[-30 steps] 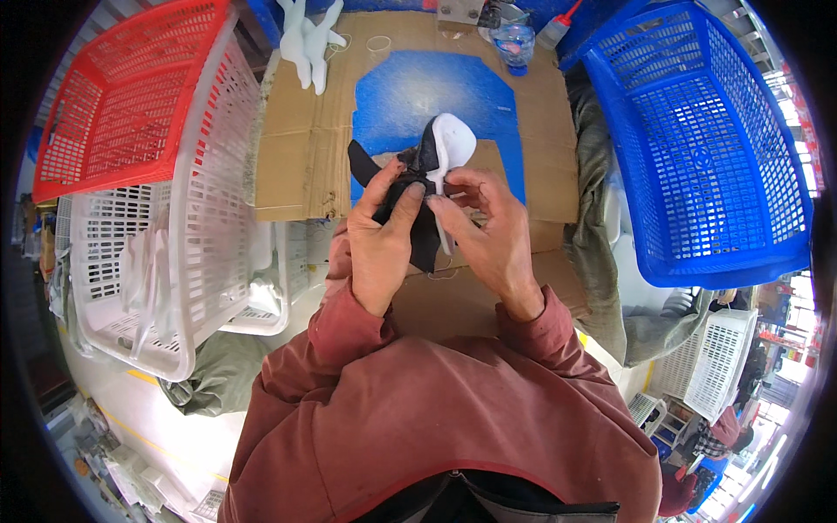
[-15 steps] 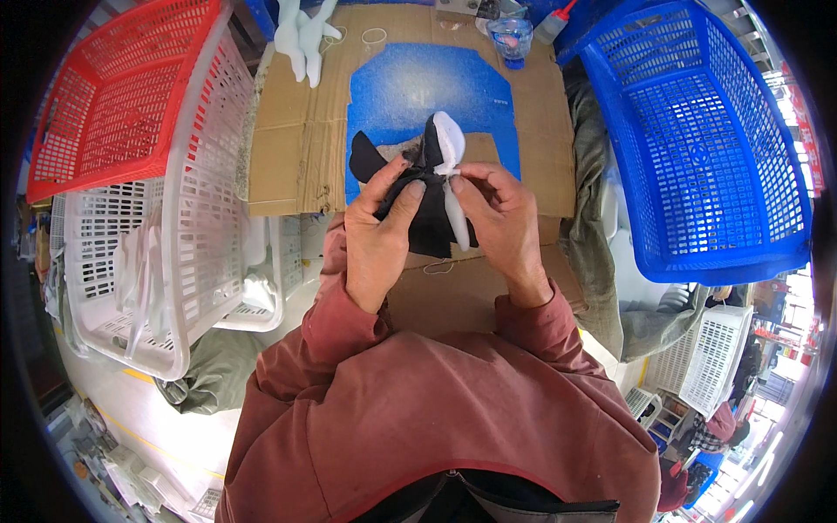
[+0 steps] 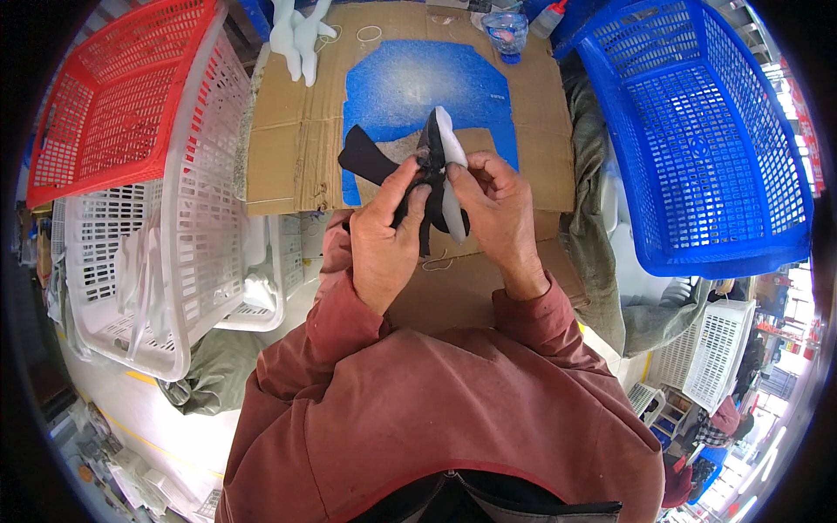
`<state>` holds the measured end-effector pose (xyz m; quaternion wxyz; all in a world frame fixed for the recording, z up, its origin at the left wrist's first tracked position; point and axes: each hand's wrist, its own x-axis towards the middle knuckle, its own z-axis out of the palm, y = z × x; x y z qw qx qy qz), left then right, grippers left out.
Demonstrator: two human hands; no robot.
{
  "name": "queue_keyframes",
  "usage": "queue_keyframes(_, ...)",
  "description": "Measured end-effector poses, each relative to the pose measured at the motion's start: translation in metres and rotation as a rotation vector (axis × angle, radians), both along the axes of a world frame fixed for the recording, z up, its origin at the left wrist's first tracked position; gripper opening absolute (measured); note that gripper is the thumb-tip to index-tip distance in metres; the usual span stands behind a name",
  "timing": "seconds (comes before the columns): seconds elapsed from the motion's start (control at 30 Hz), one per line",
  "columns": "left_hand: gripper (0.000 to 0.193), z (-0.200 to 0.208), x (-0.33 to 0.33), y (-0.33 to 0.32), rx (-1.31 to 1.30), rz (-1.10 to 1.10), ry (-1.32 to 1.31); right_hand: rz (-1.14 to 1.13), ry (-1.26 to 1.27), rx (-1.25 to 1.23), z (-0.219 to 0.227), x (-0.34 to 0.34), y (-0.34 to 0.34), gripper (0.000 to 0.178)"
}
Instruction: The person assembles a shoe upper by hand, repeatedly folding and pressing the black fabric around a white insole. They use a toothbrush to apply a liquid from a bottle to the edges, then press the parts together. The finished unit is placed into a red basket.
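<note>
In front of my chest, both hands hold a small black piece (image 3: 434, 157) with flaps, faced along its right side by a long white part (image 3: 451, 139). Its exact kind I cannot make out. My left hand (image 3: 389, 228) is closed, pinching the black middle between thumb and fingers; one dark flap (image 3: 364, 157) sticks out to the upper left. My right hand (image 3: 499, 209) is closed too, its thumb pressed on the white part's edge and the fingers curled behind. The hands meet over the near part of a blue sheet (image 3: 427, 87), and the fingers partly cover the piece.
Brown cardboard (image 3: 545, 131) covers the bench. White finger-like shapes (image 3: 301, 39) lie at its far left, a clear plastic cup (image 3: 507, 37) and a red-tipped bottle (image 3: 549, 17) at its far right. Red (image 3: 113, 96) and white (image 3: 131, 349) baskets stand left, a blue basket (image 3: 649, 253) right.
The piece has turned in my hands: the white part now shows narrower, nearly edge-on, and the dark flap reaches further left. My right thumb has moved up along the white part.
</note>
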<state>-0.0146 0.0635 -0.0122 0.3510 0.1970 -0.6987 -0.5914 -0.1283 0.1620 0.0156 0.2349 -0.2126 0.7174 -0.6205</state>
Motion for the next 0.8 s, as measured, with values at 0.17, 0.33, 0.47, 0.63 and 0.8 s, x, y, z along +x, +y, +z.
queue_keyframes(0.17, 0.036, -0.0004, 0.0007, -0.0036, 0.267, -0.043, 0.075, 0.026, 0.013, -0.035, -0.0009, -0.0049, 0.0031, 0.016)
queue_keyframes(0.33, 0.035, 0.0005, -0.0006, -0.0051, 0.383, -0.042, 0.091, 0.026, -0.003, -0.039, -0.0033, -0.0073, 0.0017, 0.018)
queue_keyframes(0.47, 0.037, 0.0003, -0.0003, -0.0049, 0.298, -0.047, 0.059, 0.049, -0.001, -0.077, -0.0025, -0.0081, 0.0015, 0.02)
queue_keyframes(0.63, 0.037, -0.001, 0.0011, -0.0016, 0.172, -0.064, 0.038, 0.113, -0.001, 0.006, 0.0003, -0.0091, 0.0025, 0.015)
queue_keyframes(0.8, 0.038, -0.0036, 0.0014, -0.003, 0.31, -0.041, 0.067, 0.109, -0.013, -0.046, 0.0006, -0.0086, 0.0032, 0.014)
